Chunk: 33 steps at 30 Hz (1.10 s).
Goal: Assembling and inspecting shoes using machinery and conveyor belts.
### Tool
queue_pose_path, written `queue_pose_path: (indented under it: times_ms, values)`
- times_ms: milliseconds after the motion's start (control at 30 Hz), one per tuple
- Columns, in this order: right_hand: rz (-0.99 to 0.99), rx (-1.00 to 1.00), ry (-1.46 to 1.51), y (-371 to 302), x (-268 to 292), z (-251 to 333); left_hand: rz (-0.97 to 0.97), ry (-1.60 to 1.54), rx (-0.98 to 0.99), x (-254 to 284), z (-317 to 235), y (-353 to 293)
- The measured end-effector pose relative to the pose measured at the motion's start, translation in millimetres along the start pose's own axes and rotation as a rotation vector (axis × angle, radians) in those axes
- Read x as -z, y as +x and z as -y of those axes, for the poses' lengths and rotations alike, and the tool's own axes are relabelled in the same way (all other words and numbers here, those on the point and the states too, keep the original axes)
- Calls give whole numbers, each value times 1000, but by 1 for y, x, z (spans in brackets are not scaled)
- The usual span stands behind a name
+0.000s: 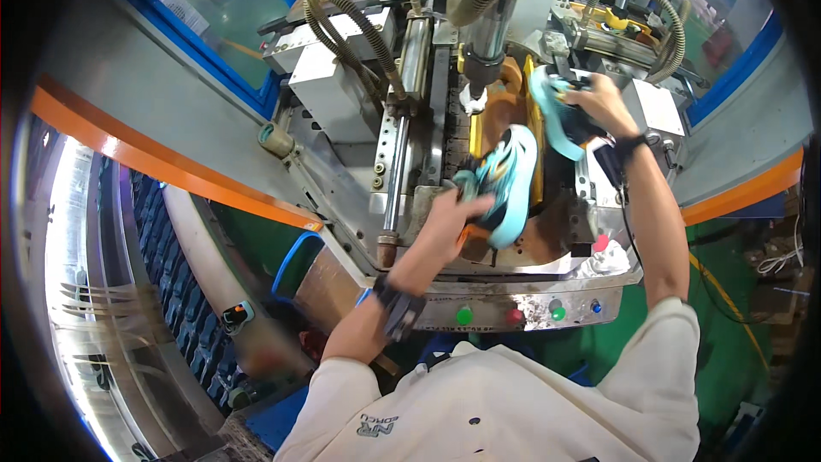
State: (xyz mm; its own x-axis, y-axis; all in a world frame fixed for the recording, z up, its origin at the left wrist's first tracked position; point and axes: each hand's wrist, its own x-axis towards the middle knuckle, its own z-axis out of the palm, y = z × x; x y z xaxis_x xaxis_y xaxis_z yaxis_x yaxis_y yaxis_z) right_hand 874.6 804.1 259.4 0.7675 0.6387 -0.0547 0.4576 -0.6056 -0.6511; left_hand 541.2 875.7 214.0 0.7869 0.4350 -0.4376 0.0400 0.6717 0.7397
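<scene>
A mint-green sports shoe [516, 192] is tilted on its side over the front of the press bed, its pale sole turned to the right. My left hand [446, 224] is closed on its near, dark part; motion blurs the fingers a little. Farther back and to the right, my right hand [604, 108] grips a second mint-green shoe [552, 124] by its dark upper part. Between the shoes shows the orange-brown mould [503, 111] with yellow side plates. Above it stands the vertical press cylinder [486, 51].
A steel rod [397, 175] and ribbed hoses [359, 34] lie left of the bed. Coloured buttons line the front panel [534, 315]. A crumpled white cloth [605, 261] sits at the front right corner. An orange-edged guard [171, 154] curves around the left side.
</scene>
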Motion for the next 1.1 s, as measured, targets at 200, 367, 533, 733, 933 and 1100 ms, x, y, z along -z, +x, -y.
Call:
queue_pose_path:
  times_ms: [200,367,533,733,933,1100]
  values:
    - [-34,73,-320,42,-137,44,-318,124,-47,54,-1,-176]
    - [-279,61,-307,39,-217,33,-718,-93,-307,77,52,-279]
    - [-313,547,-294,-9,-188,30,-1110,-341,-437,83,148,-349]
    - [236,794,316,-281,-179,63,-1141,-294,-446,57,216,-365]
    - [442,1092,145,-311,-329,-33,-1106,-546,-411,12,229,-390]
    - [450,1175,102,-295,-367,-66,-1247,-469,-368,-4,270,-436]
